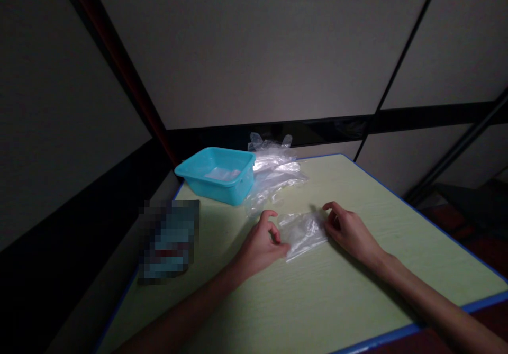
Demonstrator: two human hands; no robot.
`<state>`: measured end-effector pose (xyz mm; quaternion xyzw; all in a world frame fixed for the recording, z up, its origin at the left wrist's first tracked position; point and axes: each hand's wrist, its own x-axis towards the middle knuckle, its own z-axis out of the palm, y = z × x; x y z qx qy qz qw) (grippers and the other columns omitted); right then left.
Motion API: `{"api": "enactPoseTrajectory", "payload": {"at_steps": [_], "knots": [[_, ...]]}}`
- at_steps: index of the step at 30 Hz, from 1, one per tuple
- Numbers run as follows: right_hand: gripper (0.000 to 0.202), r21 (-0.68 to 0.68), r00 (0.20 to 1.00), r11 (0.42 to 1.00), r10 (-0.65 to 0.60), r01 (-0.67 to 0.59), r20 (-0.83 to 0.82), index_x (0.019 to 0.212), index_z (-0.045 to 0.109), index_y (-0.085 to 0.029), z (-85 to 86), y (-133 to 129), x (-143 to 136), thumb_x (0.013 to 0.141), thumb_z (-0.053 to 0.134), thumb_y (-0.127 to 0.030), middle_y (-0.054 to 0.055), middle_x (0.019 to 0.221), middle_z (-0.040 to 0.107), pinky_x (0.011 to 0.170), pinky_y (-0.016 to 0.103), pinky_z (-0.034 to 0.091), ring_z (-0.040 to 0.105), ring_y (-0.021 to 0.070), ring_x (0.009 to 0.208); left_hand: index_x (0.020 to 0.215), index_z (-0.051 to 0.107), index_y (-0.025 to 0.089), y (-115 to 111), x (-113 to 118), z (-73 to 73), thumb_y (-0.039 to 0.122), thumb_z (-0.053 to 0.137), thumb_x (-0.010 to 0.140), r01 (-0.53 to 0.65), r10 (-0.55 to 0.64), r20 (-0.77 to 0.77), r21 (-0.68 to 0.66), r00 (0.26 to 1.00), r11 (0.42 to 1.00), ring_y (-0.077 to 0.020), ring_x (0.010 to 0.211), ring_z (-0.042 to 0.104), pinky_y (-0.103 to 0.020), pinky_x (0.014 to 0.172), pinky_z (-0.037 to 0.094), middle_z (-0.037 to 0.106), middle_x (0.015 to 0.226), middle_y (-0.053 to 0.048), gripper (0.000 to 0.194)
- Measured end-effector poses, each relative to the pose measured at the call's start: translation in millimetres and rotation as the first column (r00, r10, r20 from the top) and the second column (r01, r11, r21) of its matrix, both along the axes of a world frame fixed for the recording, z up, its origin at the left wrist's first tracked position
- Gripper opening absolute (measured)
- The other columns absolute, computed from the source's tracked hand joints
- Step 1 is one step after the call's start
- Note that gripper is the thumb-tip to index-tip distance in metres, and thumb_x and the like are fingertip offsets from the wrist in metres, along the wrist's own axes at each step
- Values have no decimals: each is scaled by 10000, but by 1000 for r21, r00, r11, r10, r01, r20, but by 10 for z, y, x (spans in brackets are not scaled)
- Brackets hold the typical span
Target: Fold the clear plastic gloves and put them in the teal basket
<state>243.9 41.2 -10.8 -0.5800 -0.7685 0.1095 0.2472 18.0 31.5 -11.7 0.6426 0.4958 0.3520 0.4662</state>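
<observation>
A folded piece of thin clear plastic, which looks like a disposable glove (305, 233), lies flat on the table between my hands. My left hand (262, 245) is at its left edge, fingers curved and apart from the thumb; the thumb tip meets the near left corner. At the right edge is my right hand (351, 233), its index finger bent and apart from the thumb, which rests by the plastic. Neither hand visibly grips it. Behind, a loose pile of similar clear plastic gloves (278, 171) spreads beside a turquoise plastic basin (214, 187).
Inside the basin lies some flat, pale clear plastic (222, 174). A pixelated, blurred-out object (170, 240) sits at the table's left edge. The pale green table (317, 301) has a blue rim, and sliding panels (257, 52) stand close behind it.
</observation>
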Motion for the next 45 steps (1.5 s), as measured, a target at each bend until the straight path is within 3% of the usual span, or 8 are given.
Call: {"api": "enactPoseTrajectory", "payload": {"at_steps": [4, 9, 21, 24, 26, 30, 36, 45], "knots": [[299, 146, 993, 983, 100, -108, 61, 1074, 484, -127, 37, -83, -35, 798, 388, -190, 133, 1008, 585, 741, 324, 461, 572, 207, 865, 996, 326, 205, 4, 7, 6, 74, 482, 697, 14, -12, 64, -18, 998, 1000, -64, 432, 548, -154, 437, 370, 442, 618, 111, 362], [544, 107, 896, 935, 286, -339, 341, 1365, 207, -148, -16, -140, -77, 887, 337, -372, 121, 1392, 294, 1023, 449, 232, 269, 236, 1266, 982, 328, 203, 21, 6, 4, 86, 418, 753, 4, -2, 42, -38, 999, 999, -59, 417, 564, -136, 398, 327, 461, 636, 102, 273], [674, 110, 873, 964, 165, -240, 458, 1379, 167, -94, -201, -147, -67, 872, 262, -527, 159, 1399, 236, 1037, 448, 189, 186, 245, 1293, 1018, 332, 202, 85, -42, 70, 144, 401, 770, 33, -43, -59, -157, 997, 987, -68, 383, 553, -131, 327, 296, 473, 665, 80, 264], [663, 116, 876, 964, 163, -240, 455, 1376, 180, -94, -203, -144, -72, 874, 256, -521, 156, 1399, 239, 1037, 447, 191, 176, 239, 1295, 973, 411, 201, 80, -59, 137, 134, 442, 737, -17, 36, -219, 86, 975, 996, -81, 464, 562, -165, 400, 375, 498, 718, 52, 248], [633, 114, 873, 964, 163, -240, 460, 1371, 197, -88, -204, -138, -73, 886, 240, -493, 153, 1400, 239, 1034, 451, 201, 180, 235, 1295, 945, 476, 195, 42, 15, 221, 131, 459, 732, 19, 101, -344, 328, 933, 945, -135, 684, 604, -227, 591, 461, 549, 830, -1, 223], [562, 106, 851, 964, 160, -244, 500, 1361, 229, -82, -223, -126, -66, 895, 242, -397, 155, 1394, 249, 1021, 457, 231, 207, 234, 1287, 1208, 405, 118, -65, 400, 323, 270, 379, 843, 369, -42, -592, 444, 805, 816, -236, 1215, 357, -344, 998, 289, 404, 1302, -131, 396], [560, 134, 835, 953, 163, -270, 526, 1383, 169, -139, -281, -112, -53, 853, 311, -253, 121, 1388, 282, 1013, 464, 250, 215, 236, 1283, 1334, 149, -49, -11, 822, 80, 588, 210, 837, 478, -104, -777, 270, 621, 836, -288, 1311, 94, -408, 1054, 167, 146, 1406, -232, 810], [543, 141, 853, 955, 159, -260, 498, 1375, 187, -109, -279, -101, -35, 901, 225, -372, 139, 1403, 235, 1024, 450, 217, 170, 217, 1297, 1330, 227, 1, -1, 417, -70, 604, 177, 835, 474, 10, -815, 348, 580, 809, -259, 1317, 71, -391, 1058, 137, 162, 1412, -192, 781]]}}
